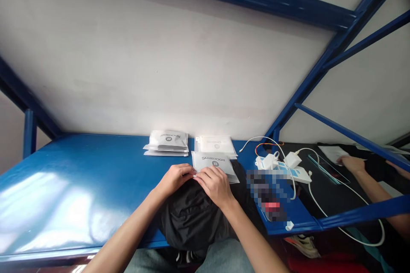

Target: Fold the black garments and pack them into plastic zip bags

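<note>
A frosted plastic zip bag (208, 160) printed "ROCKBROS" lies near the middle of the blue table, its near edge at my fingers. My left hand (176, 179) is closed in a pinch at the bag's lower left corner. My right hand (214, 184) is closed too, fingers curled over the near edge, with its thumb and fingertips meeting the left hand's. Under both hands a crumpled black cloth (195, 217) spreads over the table's front edge and my lap. Just behind lies another pale bag (216, 145). A stack of similar bags (168, 141) sits to its left.
On the right a white power strip (288, 169) holds chargers and cables, beside a blurred-out patch (269, 196). Blue metal frame bars (307, 89) rise on that side. Beyond them, another person's hand (352, 164) rests on a dark table. A wall (179, 64) stands behind.
</note>
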Demonstrator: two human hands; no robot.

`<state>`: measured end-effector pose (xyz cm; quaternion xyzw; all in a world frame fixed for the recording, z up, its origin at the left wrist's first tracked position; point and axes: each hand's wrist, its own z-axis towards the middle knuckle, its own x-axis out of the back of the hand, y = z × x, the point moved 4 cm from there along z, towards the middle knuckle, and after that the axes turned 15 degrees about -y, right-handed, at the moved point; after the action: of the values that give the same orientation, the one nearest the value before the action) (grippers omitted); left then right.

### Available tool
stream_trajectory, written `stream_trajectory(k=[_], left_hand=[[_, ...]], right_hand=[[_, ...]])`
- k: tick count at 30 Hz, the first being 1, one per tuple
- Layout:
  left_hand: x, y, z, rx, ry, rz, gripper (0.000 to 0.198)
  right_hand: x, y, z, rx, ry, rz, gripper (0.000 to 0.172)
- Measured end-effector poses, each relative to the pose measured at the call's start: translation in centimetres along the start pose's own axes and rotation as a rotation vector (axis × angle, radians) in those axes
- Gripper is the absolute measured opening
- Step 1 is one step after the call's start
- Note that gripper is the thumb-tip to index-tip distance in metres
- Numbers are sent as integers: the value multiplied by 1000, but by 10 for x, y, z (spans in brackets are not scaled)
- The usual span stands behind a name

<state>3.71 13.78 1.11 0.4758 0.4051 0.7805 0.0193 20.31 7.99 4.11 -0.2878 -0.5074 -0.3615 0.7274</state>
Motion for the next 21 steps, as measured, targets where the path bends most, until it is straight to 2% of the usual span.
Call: stream_trajectory(k=[6,10,16,21], left_hand=[[8,8,2,30,-37,29,36],[16,2,2,30,-25,8,33],[32,-12,-4,76,72,36,29],[27,-14,-3,115,40,30,27]], right_hand=[[8,22,-18,26,-22,-121,22],[13,42,-38,22,-60,-165,18],[26,72,-75,-53,-57,-147,20],[31,78,-80,-122,-78,-89,14]])
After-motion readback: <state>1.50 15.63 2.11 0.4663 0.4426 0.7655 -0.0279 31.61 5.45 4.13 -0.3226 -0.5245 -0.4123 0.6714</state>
